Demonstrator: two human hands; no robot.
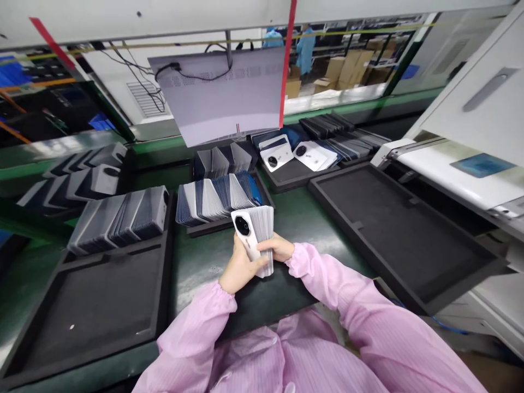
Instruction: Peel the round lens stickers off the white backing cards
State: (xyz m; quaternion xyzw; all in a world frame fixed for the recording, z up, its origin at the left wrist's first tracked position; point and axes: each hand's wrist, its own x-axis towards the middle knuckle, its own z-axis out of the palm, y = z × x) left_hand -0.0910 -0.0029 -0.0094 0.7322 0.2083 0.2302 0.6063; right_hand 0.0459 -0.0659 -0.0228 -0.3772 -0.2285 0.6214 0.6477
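Note:
Both my hands grip one stack of white phone back covers (258,232), held upright over the green bench; the front cover shows a round black camera ring. My left hand (238,267) wraps the stack from the left and below, fingers closed on it. My right hand (278,248) closes on its right side, fingers curled across the edge. Behind the stack, a black tray holds rows of more covers (216,199) standing on edge.
A black foam tray (94,305) lies at the left with covers (118,218) along its far end. Another black tray (393,229) lies at the right beside a white machine (462,158). More covers (303,153) sit farther back. A grey panel (221,98) hangs overhead.

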